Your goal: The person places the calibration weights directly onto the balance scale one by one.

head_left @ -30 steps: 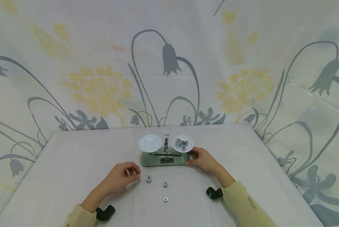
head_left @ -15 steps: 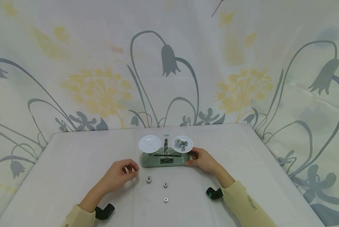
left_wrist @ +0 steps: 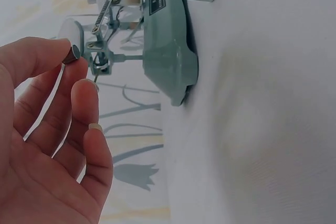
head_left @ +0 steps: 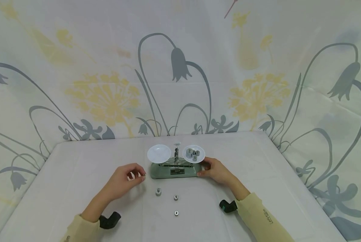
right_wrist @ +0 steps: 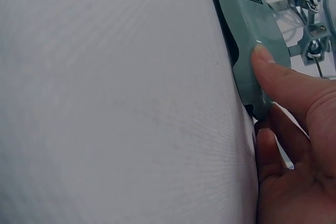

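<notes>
A green balance scale (head_left: 162, 172) stands on the white table with two white pans. Its left pan (head_left: 159, 154) carries nothing, while several metal weights (head_left: 189, 153) sit on the right pan (head_left: 201, 158). Left of the base, my left hand (head_left: 121, 181) is raised over the table. Its thumb and forefinger pinch a small metal weight (left_wrist: 72, 54), plainest in the left wrist view. My right hand (head_left: 218, 171) grips the right end of the base, thumb on the front face and fingers behind, as the right wrist view shows.
Three loose weights stand on the cloth before the scale: a larger weight (head_left: 158, 192), a smaller weight (head_left: 176, 197) and a small one nearest me (head_left: 176, 213). Black wrist devices (head_left: 110, 220) show at both sleeves. A flower-patterned curtain (head_left: 180, 84) hangs behind the table.
My left hand has moved up and a little left in the head view, still pinching the small weight. The right hand stays on the scale's base.
</notes>
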Demonstrator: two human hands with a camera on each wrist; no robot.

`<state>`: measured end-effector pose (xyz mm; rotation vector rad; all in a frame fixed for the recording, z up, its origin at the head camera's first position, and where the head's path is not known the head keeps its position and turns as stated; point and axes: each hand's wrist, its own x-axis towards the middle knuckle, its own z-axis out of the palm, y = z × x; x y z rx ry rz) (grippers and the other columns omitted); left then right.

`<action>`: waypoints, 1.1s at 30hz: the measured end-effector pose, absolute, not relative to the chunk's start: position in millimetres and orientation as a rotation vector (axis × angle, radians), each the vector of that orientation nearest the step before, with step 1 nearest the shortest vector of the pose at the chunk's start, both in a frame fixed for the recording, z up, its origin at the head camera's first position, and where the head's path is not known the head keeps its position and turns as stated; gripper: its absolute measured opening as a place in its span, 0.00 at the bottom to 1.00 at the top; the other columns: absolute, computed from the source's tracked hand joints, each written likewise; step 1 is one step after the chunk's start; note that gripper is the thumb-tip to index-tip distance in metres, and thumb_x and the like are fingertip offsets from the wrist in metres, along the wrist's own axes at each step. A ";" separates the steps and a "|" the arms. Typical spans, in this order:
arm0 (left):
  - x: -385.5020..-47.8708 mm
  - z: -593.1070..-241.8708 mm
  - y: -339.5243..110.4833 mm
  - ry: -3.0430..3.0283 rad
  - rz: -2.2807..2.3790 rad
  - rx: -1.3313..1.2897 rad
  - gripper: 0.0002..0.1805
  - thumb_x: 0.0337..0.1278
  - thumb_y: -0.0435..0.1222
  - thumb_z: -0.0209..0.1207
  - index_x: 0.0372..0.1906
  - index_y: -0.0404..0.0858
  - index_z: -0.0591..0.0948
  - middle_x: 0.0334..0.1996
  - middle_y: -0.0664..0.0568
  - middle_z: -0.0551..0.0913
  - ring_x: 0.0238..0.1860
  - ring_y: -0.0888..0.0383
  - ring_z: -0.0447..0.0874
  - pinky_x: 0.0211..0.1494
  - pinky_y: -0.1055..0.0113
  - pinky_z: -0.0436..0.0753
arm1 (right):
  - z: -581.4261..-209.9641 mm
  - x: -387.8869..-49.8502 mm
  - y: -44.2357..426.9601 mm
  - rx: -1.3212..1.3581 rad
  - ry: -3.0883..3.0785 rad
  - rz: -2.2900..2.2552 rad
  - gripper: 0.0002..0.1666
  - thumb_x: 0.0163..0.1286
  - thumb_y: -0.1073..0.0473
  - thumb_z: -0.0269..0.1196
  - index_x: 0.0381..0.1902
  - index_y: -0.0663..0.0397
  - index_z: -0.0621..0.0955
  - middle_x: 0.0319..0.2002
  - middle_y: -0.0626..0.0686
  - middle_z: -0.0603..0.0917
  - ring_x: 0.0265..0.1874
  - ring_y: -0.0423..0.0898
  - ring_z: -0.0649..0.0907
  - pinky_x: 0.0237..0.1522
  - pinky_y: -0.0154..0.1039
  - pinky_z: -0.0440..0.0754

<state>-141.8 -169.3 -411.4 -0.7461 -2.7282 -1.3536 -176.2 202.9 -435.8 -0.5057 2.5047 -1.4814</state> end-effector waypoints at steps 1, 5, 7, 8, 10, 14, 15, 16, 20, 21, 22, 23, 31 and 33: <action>-142.7 -410.5 -169.6 -2.725 -1.347 -0.752 0.05 0.60 0.32 0.67 0.39 0.42 0.84 0.32 0.64 0.81 0.34 0.61 0.77 0.38 0.67 0.77 | -440.9 -178.8 204.1 -0.502 2.509 -1.479 0.34 0.58 0.69 0.72 0.62 0.71 0.75 0.60 0.66 0.78 0.57 0.58 0.76 0.58 0.56 0.74; -146.6 -405.4 -170.6 -2.713 -1.322 -0.780 0.05 0.59 0.31 0.67 0.38 0.43 0.83 0.31 0.64 0.81 0.34 0.61 0.77 0.38 0.67 0.77 | -461.8 -190.9 210.2 -0.487 2.524 -1.465 0.36 0.57 0.65 0.74 0.63 0.67 0.75 0.60 0.63 0.79 0.57 0.55 0.76 0.58 0.52 0.75; -148.3 -402.4 -170.7 -2.706 -1.317 -0.785 0.05 0.60 0.31 0.66 0.38 0.43 0.83 0.32 0.64 0.81 0.34 0.61 0.76 0.38 0.67 0.77 | -467.1 -194.2 212.6 -0.479 2.521 -1.472 0.37 0.57 0.63 0.75 0.64 0.64 0.76 0.60 0.61 0.79 0.56 0.52 0.76 0.57 0.48 0.76; -149.0 -400.6 -170.7 -2.700 -1.316 -0.792 0.05 0.60 0.31 0.66 0.38 0.42 0.83 0.32 0.64 0.81 0.34 0.61 0.76 0.38 0.67 0.77 | -467.3 -194.7 213.1 -0.478 2.519 -1.472 0.37 0.56 0.62 0.75 0.63 0.64 0.76 0.60 0.60 0.79 0.55 0.52 0.76 0.56 0.47 0.76; -150.8 -397.5 -170.3 -2.688 -1.316 -0.802 0.05 0.60 0.31 0.66 0.38 0.41 0.83 0.32 0.64 0.81 0.34 0.60 0.77 0.38 0.66 0.77 | -467.8 -195.4 213.9 -0.480 2.513 -1.473 0.38 0.56 0.61 0.76 0.63 0.63 0.76 0.60 0.59 0.80 0.54 0.50 0.76 0.55 0.44 0.76; -153.8 -391.9 -170.0 -2.670 -1.312 -0.819 0.06 0.59 0.30 0.66 0.38 0.43 0.83 0.32 0.64 0.81 0.34 0.60 0.77 0.37 0.66 0.77 | -467.1 -194.6 214.0 -0.486 2.520 -1.453 0.38 0.57 0.60 0.75 0.64 0.62 0.76 0.61 0.59 0.79 0.56 0.50 0.76 0.55 0.42 0.76; -154.5 -390.8 -169.9 -2.671 -1.311 -0.819 0.06 0.59 0.31 0.66 0.38 0.44 0.83 0.32 0.64 0.81 0.34 0.60 0.77 0.38 0.66 0.77 | -466.8 -194.3 213.8 -0.487 2.522 -1.448 0.37 0.57 0.60 0.75 0.64 0.62 0.76 0.61 0.59 0.79 0.56 0.50 0.76 0.56 0.42 0.76; -155.2 -389.7 -169.8 -2.673 -1.307 -0.818 0.06 0.59 0.31 0.66 0.38 0.45 0.83 0.32 0.64 0.81 0.34 0.60 0.77 0.38 0.67 0.77 | -466.4 -194.0 213.6 -0.484 2.524 -1.444 0.37 0.57 0.60 0.75 0.64 0.62 0.76 0.61 0.59 0.79 0.57 0.50 0.76 0.56 0.43 0.76; -157.5 -385.3 -169.2 -2.680 -1.296 -0.813 0.06 0.59 0.31 0.66 0.38 0.44 0.83 0.32 0.63 0.81 0.34 0.60 0.77 0.38 0.66 0.77 | -465.7 -193.2 213.1 -0.487 2.526 -1.441 0.37 0.58 0.60 0.75 0.64 0.62 0.76 0.61 0.59 0.79 0.56 0.51 0.76 0.56 0.43 0.76; -158.1 -384.2 -169.0 -2.682 -1.290 -0.814 0.06 0.59 0.31 0.66 0.38 0.44 0.83 0.32 0.63 0.81 0.34 0.60 0.77 0.38 0.66 0.77 | -465.7 -193.1 213.0 -0.488 2.525 -1.441 0.37 0.58 0.61 0.75 0.64 0.62 0.76 0.61 0.59 0.79 0.56 0.50 0.76 0.56 0.43 0.76; -158.7 -383.1 -168.9 -2.683 -1.285 -0.816 0.06 0.59 0.31 0.66 0.38 0.44 0.83 0.32 0.63 0.81 0.34 0.60 0.77 0.38 0.66 0.77 | -465.6 -193.1 212.8 -0.487 2.524 -1.442 0.37 0.58 0.61 0.75 0.64 0.62 0.76 0.61 0.58 0.79 0.55 0.50 0.76 0.56 0.42 0.76; -159.4 -382.0 -168.8 -2.684 -1.282 -0.818 0.06 0.59 0.31 0.66 0.38 0.44 0.83 0.32 0.63 0.81 0.34 0.60 0.77 0.38 0.65 0.77 | -465.6 -193.1 212.8 -0.484 2.522 -1.445 0.36 0.58 0.61 0.75 0.64 0.62 0.76 0.61 0.58 0.79 0.55 0.50 0.76 0.56 0.42 0.76; -166.2 -372.0 -168.5 -2.662 -1.270 -0.880 0.07 0.60 0.31 0.66 0.37 0.47 0.83 0.32 0.63 0.81 0.34 0.60 0.77 0.37 0.65 0.77 | -466.5 -193.4 211.8 -0.486 2.499 -1.487 0.38 0.57 0.62 0.75 0.64 0.65 0.75 0.61 0.61 0.79 0.57 0.52 0.75 0.58 0.48 0.75; -168.0 -369.3 -168.4 -2.657 -1.268 -0.895 0.07 0.59 0.30 0.66 0.37 0.47 0.83 0.32 0.63 0.81 0.34 0.60 0.78 0.37 0.65 0.77 | -466.8 -193.7 211.6 -0.483 2.496 -1.496 0.38 0.57 0.63 0.75 0.64 0.65 0.75 0.61 0.61 0.78 0.58 0.53 0.75 0.58 0.50 0.74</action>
